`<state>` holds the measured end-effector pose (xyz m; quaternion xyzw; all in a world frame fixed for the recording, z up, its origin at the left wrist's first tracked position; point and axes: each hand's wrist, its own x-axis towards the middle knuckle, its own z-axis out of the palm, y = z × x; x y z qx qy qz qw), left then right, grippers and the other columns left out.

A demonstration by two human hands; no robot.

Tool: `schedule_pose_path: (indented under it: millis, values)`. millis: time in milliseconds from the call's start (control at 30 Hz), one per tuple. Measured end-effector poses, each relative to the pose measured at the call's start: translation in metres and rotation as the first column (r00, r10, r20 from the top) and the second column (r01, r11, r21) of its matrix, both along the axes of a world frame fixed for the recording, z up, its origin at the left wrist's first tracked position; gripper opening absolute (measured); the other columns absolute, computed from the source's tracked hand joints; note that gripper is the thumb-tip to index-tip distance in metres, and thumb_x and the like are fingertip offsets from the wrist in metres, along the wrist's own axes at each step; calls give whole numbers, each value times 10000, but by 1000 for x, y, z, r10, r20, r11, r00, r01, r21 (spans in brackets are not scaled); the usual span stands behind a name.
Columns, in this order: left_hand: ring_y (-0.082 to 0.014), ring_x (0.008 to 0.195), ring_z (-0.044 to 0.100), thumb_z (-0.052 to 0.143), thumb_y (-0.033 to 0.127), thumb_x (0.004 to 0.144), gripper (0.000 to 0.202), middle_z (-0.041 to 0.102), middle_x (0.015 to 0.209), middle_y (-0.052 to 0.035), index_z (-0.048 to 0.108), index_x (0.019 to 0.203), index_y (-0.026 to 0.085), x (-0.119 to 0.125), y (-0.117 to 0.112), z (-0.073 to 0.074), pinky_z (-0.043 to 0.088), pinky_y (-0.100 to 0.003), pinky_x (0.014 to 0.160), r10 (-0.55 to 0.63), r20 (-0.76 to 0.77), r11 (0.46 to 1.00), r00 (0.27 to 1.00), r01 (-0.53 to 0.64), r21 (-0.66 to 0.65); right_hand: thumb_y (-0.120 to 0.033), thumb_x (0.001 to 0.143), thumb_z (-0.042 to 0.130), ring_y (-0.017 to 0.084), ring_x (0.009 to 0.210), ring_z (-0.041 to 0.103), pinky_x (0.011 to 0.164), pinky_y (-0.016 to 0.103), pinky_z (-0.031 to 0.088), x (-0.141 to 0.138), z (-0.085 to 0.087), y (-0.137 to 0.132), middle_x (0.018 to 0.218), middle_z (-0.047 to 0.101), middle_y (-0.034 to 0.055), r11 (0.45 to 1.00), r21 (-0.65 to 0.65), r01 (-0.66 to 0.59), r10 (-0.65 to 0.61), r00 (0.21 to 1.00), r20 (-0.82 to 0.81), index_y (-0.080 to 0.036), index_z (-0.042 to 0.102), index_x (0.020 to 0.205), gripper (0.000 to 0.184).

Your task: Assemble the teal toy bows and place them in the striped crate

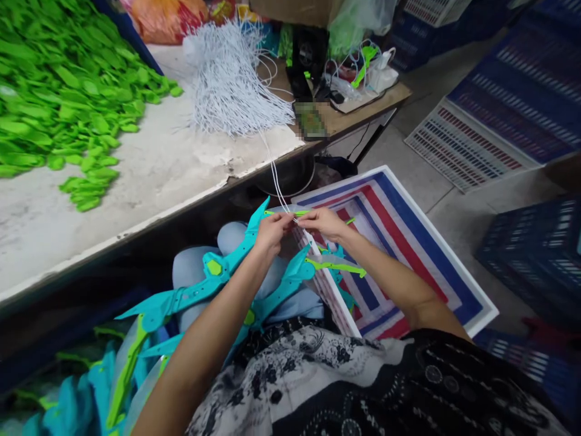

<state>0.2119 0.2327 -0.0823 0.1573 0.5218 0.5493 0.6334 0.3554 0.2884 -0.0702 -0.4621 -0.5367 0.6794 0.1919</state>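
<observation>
The left hand [275, 233] and right hand [323, 223] meet fingertip to fingertip, both pinching thin white cords [276, 175], which run down from a thick heap of white cords [240, 85] on the far worn white table [172, 172]. A turquoise plastic bow-shaped piece with a lime-green hexagon [213, 266] lies across the lap, its far tip beside the left hand. To the right stands a white-rimmed crate with red, white and blue stripes [436, 242].

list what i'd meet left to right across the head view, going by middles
Green pieces, white cords, left hand, right hand, striped tray, blue crates at the right edge.
</observation>
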Motion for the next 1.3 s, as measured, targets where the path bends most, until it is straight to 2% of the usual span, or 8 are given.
schedule_pose_path:
  millis: [167,400,567,767,900,1100,1200,1300]
  values:
    - [-107,567,549,737,375,654,306,664,678,-48,700,794,105,-1,-17,-10,425,-224,549,12,-175,999,984,-6,35,-371,495,838,92,496,551,406,188,398,7,-5,4,584,626,-14,987,4,162,-162,986,-44,-146,657,697,352]
    - [-87,498,474,591,233,763,537,612,639,22,566,1294,157,17,-37,-11,382,-201,490,-128,-328,970,936,187,154,-434,536,812,108,479,589,407,198,470,6,-10,-11,583,658,9,989,-103,-111,99,989,-111,-136,674,719,377]
    - [-86,470,469,606,230,745,578,616,656,18,543,1315,164,24,-44,-11,379,-212,473,-224,-345,948,911,286,141,-476,570,788,105,426,571,341,175,407,16,-11,-15,530,644,9,978,-105,-180,173,983,-65,-130,661,674,383]
    - [-87,468,494,694,389,669,540,622,619,-12,580,1096,78,25,-43,-13,319,-197,441,-135,-190,987,972,148,54,-493,587,786,88,419,558,348,173,413,14,-15,-17,550,644,-2,990,-80,-117,110,990,-93,-127,687,736,407]
    - [-78,456,483,719,370,640,564,600,590,21,543,1107,107,25,-41,-5,322,-192,448,-191,-189,976,963,206,67,-483,567,802,96,427,567,361,175,428,19,-9,-16,530,637,0,976,-106,-191,183,980,-82,-122,673,710,409]
    - [-142,640,615,728,441,665,406,671,781,-67,621,895,124,49,-73,4,479,-250,573,-352,-59,936,934,352,-14,-490,592,788,87,428,558,370,172,415,79,12,-28,577,659,13,1000,2,-12,12,999,33,-126,664,690,397]
    - [-138,659,617,749,437,672,362,666,789,-79,659,797,109,75,-95,-10,484,-243,584,-587,101,801,803,594,-74,-490,614,771,85,414,531,378,185,407,126,16,-55,540,632,7,998,33,53,-57,987,150,-130,668,677,379]
    - [-132,674,625,769,284,681,267,660,802,-69,664,857,112,104,-102,-32,487,-236,596,-583,216,770,783,617,-160,-484,685,714,93,403,509,395,213,408,164,10,-88,525,616,2,983,137,121,-156,946,283,-154,677,694,332]
